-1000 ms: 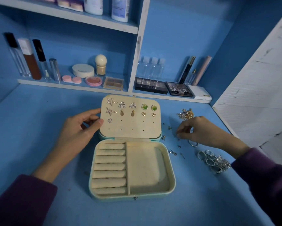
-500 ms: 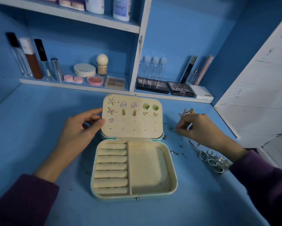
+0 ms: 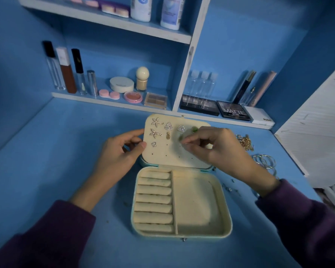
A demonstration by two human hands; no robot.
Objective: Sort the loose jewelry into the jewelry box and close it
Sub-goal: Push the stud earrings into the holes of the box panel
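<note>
Item: jewelry box [image 3: 182, 235], open on blue table [image 3: 66, 151], lid [image 3: 162, 157] tilted back. Lid panel: 2 starfish earrings [image 3: 156, 122], 2 triangular earrings [image 3: 168, 126], smaller studs. Base: 7 ring rolls [image 3: 155, 199] left, 1 compartment [image 3: 195, 206] right. Left hand [image 3: 116, 151]: grips lid's left edge, thumb on panel face. Right hand [image 3: 221, 147]: over panel's right part, thumb and forefinger pinching a tiny piece [image 3: 186, 143], blurred. Loose on table, right of box: gold chains [image 3: 245, 142], rings [image 3: 264, 161]

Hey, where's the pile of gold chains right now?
In the head view, the gold chains lie heaped on the blue table just right of the right hand, with the silver rings nearer the person.
</note>
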